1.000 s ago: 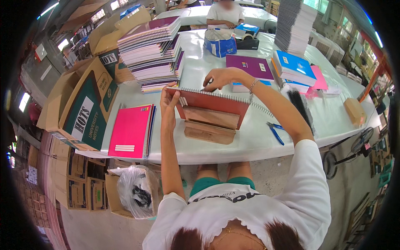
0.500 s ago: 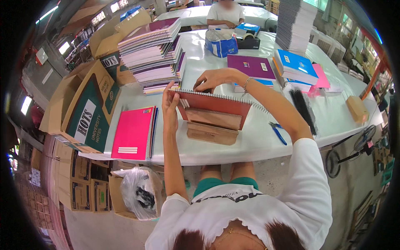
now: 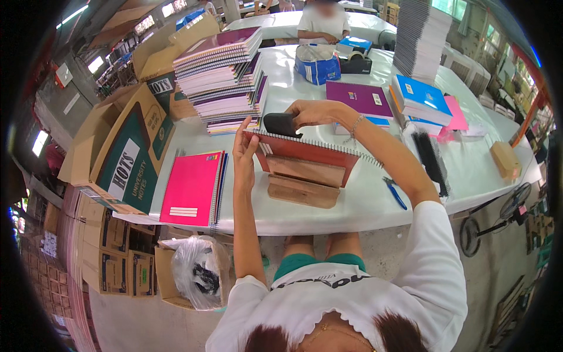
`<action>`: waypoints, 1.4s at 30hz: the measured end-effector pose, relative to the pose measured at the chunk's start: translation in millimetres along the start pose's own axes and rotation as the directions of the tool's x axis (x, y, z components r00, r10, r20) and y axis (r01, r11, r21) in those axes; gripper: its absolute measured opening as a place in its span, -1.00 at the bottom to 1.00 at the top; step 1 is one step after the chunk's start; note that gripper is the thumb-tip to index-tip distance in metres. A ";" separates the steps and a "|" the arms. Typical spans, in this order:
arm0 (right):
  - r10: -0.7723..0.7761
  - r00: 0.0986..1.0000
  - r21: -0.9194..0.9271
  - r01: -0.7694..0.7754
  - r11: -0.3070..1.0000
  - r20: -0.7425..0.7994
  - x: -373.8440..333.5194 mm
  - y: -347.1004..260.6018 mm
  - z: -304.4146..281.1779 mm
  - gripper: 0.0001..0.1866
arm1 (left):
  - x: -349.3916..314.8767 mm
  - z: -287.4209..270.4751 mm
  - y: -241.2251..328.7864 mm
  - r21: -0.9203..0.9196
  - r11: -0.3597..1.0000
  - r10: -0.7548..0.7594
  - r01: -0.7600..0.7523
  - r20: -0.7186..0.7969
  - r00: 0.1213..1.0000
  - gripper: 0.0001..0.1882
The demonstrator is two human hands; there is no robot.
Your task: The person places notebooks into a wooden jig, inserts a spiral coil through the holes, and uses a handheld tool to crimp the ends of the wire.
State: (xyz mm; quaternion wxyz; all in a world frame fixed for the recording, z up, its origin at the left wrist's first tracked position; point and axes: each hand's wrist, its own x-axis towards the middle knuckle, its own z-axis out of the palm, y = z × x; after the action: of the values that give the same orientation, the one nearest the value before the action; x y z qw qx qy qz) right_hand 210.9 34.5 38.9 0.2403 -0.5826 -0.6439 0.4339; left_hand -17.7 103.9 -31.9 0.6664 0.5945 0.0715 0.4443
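Observation:
A red-brown spiral notebook (image 3: 293,149) stands upright in a slotted wooden block (image 3: 302,192), its bound edge on top. My left hand (image 3: 244,154) pinches its upper left corner, thumb on the near face. Along the top edge runs a wire coil (image 3: 370,158), whose right end sticks out past the cover. My right hand (image 3: 312,115) is closed on a smooth black rounded tool (image 3: 280,124), held just behind and above the coil; I cannot tell its exact kind. To the right of the block lie blue-handled pliers (image 3: 395,193).
At left are a pink notebook stack (image 3: 190,189), a tall notebook pile (image 3: 220,76) and open cartons (image 3: 132,158). Rightward lie purple (image 3: 358,97) and blue notebooks (image 3: 419,94), black wire coils (image 3: 429,161) and a small brown box (image 3: 505,159). A person (image 3: 322,23) sits across.
My right hand has risen from behind the coil, bringing the black tool into sight. My left hand stays at the notebook's corner. The whole view has shifted slightly.

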 end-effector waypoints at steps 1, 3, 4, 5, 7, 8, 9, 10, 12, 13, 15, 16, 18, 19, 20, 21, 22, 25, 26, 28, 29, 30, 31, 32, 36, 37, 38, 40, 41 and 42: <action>0.023 1.000 0.005 -0.023 1.000 0.011 -3.4 -8.6 6.3 -0.74 | -3.0 -5.1 -0.3 -0.011 1.000 -0.005 0.005 -0.016 1.000 -0.45; 0.039 0.997 0.166 -0.049 0.985 0.062 -12.6 -16.2 13.9 -0.73 | -5.4 -8.2 -0.6 -0.022 1.000 -0.010 0.009 -0.034 0.999 -0.45; 0.025 0.994 0.318 -0.056 0.946 0.102 -18.5 -15.0 16.1 -0.70 | -5.7 -6.4 -0.7 -0.020 1.000 -0.010 0.010 -0.036 0.999 -0.46; 0.004 0.990 0.461 -0.069 0.885 0.139 -23.5 -13.8 17.7 -0.66 | -5.9 -5.0 -0.8 -0.018 1.000 -0.011 0.010 -0.039 0.999 -0.46; -0.043 0.977 0.419 -0.050 0.907 0.209 -32.2 -12.6 10.2 -0.42 | -5.1 -2.5 -3.0 -0.029 1.000 -0.004 0.003 -0.039 0.999 -0.46; -0.111 0.971 0.399 0.018 0.917 0.211 -36.5 -10.9 9.9 -0.37 | -4.7 -1.8 -4.0 -0.034 0.999 0.000 -0.001 -0.041 0.999 -0.46; -0.182 0.959 0.380 0.088 0.921 0.219 -36.7 -10.1 11.6 -0.31 | -4.4 -2.9 -4.2 -0.033 0.999 -0.006 0.005 -0.038 0.999 -0.46; -0.195 0.968 0.415 0.115 0.903 0.156 -34.0 -8.8 16.9 -0.26 | -4.1 -4.3 -4.3 -0.032 0.999 -0.012 0.011 -0.035 0.999 -0.46; -0.209 0.978 0.476 0.170 0.863 0.028 -28.3 -5.6 31.4 -0.16 | -4.2 -4.6 -4.4 -0.025 1.000 -0.010 0.009 -0.032 0.999 -0.45; -0.244 0.970 0.502 0.208 0.839 0.007 -26.5 -4.5 36.1 -0.16 | -4.2 -3.4 -4.5 -0.019 1.000 -0.003 0.002 -0.031 1.000 -0.45; -0.315 0.948 0.550 0.283 0.786 -0.038 -22.4 -4.8 44.6 -0.16 | -4.6 -3.4 -4.9 -0.013 1.000 0.012 -0.012 -0.031 0.999 -0.45; -0.304 0.950 0.553 0.290 0.782 -0.068 -20.4 -6.1 48.3 -0.14 | -4.7 -4.6 -5.5 -0.014 1.000 0.019 -0.019 -0.032 0.999 -0.45; -0.270 0.955 0.618 0.288 0.732 -0.125 -20.7 -11.9 56.0 -0.19 | -5.2 -5.3 -5.1 -0.016 1.000 0.021 -0.022 -0.036 0.999 -0.45; -0.250 0.956 0.648 0.288 0.705 -0.153 -20.6 -15.5 58.2 -0.21 | -5.8 -5.0 -4.1 -0.017 1.000 0.017 -0.018 -0.041 0.999 -0.45; -0.229 0.963 0.623 0.268 0.735 -0.144 -14.4 -12.0 55.4 -0.24 | -6.2 -4.8 -3.1 -0.018 1.000 0.013 -0.014 -0.046 0.999 -0.45; -0.206 0.969 0.595 0.248 0.765 -0.139 -8.1 -10.8 49.7 -0.27 | -5.4 -3.9 -4.0 -0.017 1.000 0.014 -0.015 -0.040 0.999 -0.45; -0.183 0.974 0.566 0.227 0.793 -0.135 -4.0 -9.2 43.7 -0.30 | -3.9 -2.8 -4.9 -0.016 1.000 0.015 -0.016 -0.035 0.999 -0.45; -0.250 0.940 0.630 0.342 0.698 -0.233 -10.4 -17.0 25.7 -0.35 | -2.6 -2.8 -6.1 -0.014 1.000 0.015 -0.015 -0.029 0.999 -0.44; -0.298 0.935 0.687 0.346 0.639 -0.194 -6.2 -12.1 15.5 -0.36 | -2.6 -2.8 -6.4 -0.013 1.000 0.014 -0.014 -0.028 1.000 -0.44; -0.254 0.963 0.500 0.266 0.824 -0.093 -4.5 -25.1 21.7 -0.37 | -4.4 -6.6 -6.3 -0.028 0.999 0.013 -0.015 -0.045 0.999 -0.45; -0.222 0.974 0.388 0.223 0.894 -0.048 -5.0 -34.2 24.2 -0.37 | -5.5 -8.2 -6.3 -0.036 0.999 0.013 -0.015 -0.053 0.998 -0.45; -0.085 0.992 0.234 0.105 0.967 -0.094 -9.8 -38.9 21.7 -0.38 | -4.8 -4.7 -5.4 -0.034 0.999 0.014 -0.016 -0.044 0.999 -0.45; -0.117 0.987 0.339 0.147 0.929 -0.108 -10.9 -33.4 19.0 -0.37 | -4.2 -1.6 -4.3 -0.032 0.999 0.015 -0.017 -0.035 0.999 -0.45; -0.147 0.981 0.440 0.188 0.878 -0.127 -11.3 -25.9 16.6 -0.36 | -3.8 1.5 -3.3 -0.029 0.999 0.017 -0.017 -0.026 1.000 -0.45; -0.099 0.977 0.145 0.128 0.981 -0.188 -15.6 -35.1 32.7 -0.24 | -3.8 -6.5 1.5 -0.043 0.999 0.019 -0.021 -0.033 0.999 -0.52; -0.035 0.974 0.010 0.038 0.999 -0.223 -20.3 -37.1 30.2 -0.25 | -7.6 -11.5 0.1 0.000 1.000 0.032 -0.032 -0.055 0.998 -0.56; 0.016 0.964 0.037 -0.007 0.999 -0.266 -22.8 -29.7 33.3 -0.30 | -11.7 -16.3 -1.5 0.044 0.998 0.045 -0.042 -0.077 0.996 -0.59; 0.135 0.920 0.078 -0.114 0.990 -0.367 -38.9 0.8 28.9 -0.41 | -12.2 -7.3 -2.0 0.059 0.995 0.084 -0.077 -0.125 0.989 -0.65; 0.149 0.896 0.036 -0.148 0.988 -0.418 -49.6 19.5 24.3 -0.44 | -14.9 -0.8 0.0 0.047 0.995 0.099 -0.093 -0.159 0.982 -0.68; 0.165 0.866 0.001 -0.187 0.982 -0.471 -64.4 45.1 18.2 -0.46 | -17.8 7.7 0.8 0.033 0.994 0.110 -0.105 -0.188 0.976 -0.70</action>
State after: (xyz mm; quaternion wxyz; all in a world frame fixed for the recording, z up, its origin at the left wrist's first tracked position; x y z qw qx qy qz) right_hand 233.8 -34.8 4.5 0.3349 -0.7317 -0.5203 0.2857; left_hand -23.9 86.1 -36.8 0.6248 0.5600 0.1075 0.5334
